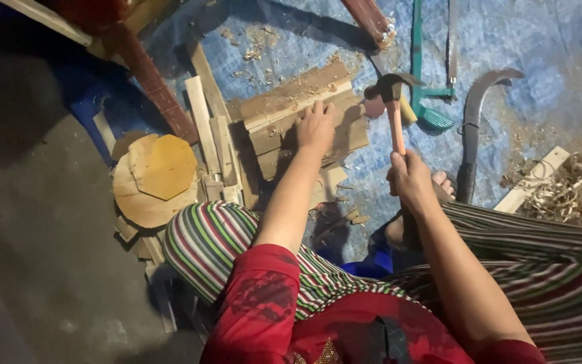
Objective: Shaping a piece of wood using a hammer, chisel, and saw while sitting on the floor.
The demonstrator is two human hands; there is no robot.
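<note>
Head view: we see our left hand (315, 126) pressed flat, fingers spread, on a stack of rough brown wooden boards (284, 108) lying on the blue tarpaulin floor (540, 40). Our right hand (411, 178) is closed round the pale wooden handle of a claw hammer (392, 91), its dark head raised just right of the boards. A curved dark sickle (474, 114) lies further right, beside a green-framed saw (426, 87)

Left of wood slats (304, 111): upright strips (203, 125) and round discs (153, 178) crowd the approach | Right of hammer (393, 101): green-framed saw (432, 74) and sickle (476, 128) lie close, narrow gap between them | Far right: shavings pile (574, 182) and batten (533, 178) | Open tarp (291, 27) above slats | Bare floor (35, 222) at left.
</note>
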